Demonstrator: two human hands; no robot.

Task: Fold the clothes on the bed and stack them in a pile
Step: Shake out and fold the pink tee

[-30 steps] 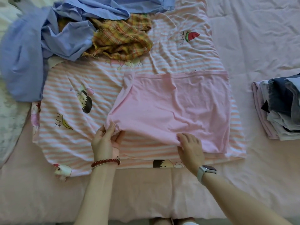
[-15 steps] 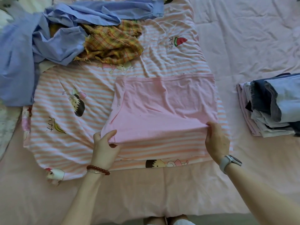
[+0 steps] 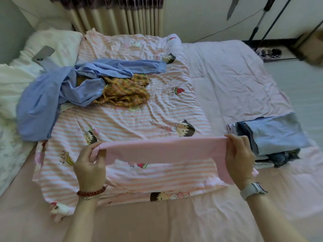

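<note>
A pink garment [image 3: 162,151] hangs stretched between both hands above the striped cartoon-print sheet [image 3: 139,119]. My left hand [image 3: 90,165] grips its left end and my right hand [image 3: 239,158] grips its right end, with pink cloth draping down past that wrist. A crumpled blue shirt [image 3: 57,95] and a yellow plaid garment [image 3: 125,91] lie at the back left of the sheet. A pile of folded clothes [image 3: 272,138], denim and light blue on top, stands at the right, just beyond my right hand.
A white pillow [image 3: 52,42] with a grey phone [image 3: 43,54] on it lies at the back left. The pink quilt [image 3: 227,81] covers the bed's right side. A radiator and curtain stand behind the bed, and tripod legs [image 3: 262,20] at the back right.
Both hands have lifted the pink garment off the sheet and pulled it taut between them. My view has tilted up, showing the far end of the bed and the wall.
</note>
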